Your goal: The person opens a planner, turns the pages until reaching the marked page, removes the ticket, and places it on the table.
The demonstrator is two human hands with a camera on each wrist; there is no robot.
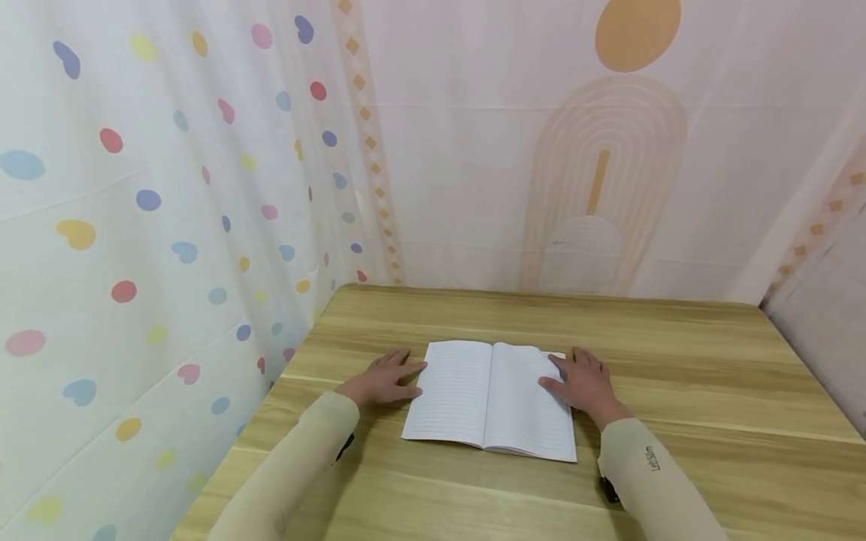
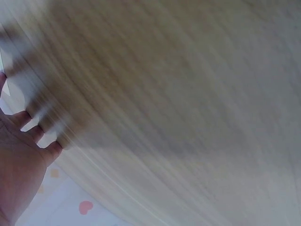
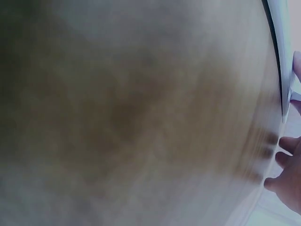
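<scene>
An open notebook (image 1: 449, 391) with ruled white pages lies flat on the wooden table, its spine running toward the person. My left hand (image 1: 384, 379) rests at the notebook's left edge, with thumb and index finger touching the page margin and the other fingers spread on the wood. At the upper right edge, my right hand (image 1: 583, 383) has its thumb and index finger on the right page, whose top corner looks slightly raised. Its other fingers rest on the table, as the right wrist view also shows. Part of the notebook's right edge (image 3: 281, 56) appears there.
The wooden table (image 1: 704, 376) extends around the notebook on every side. A curtain with coloured dots (image 1: 149, 200) hangs along the left, and a pale patterned curtain (image 1: 460, 188) hangs behind the table. At the far right is a grey-white surface (image 1: 825, 323).
</scene>
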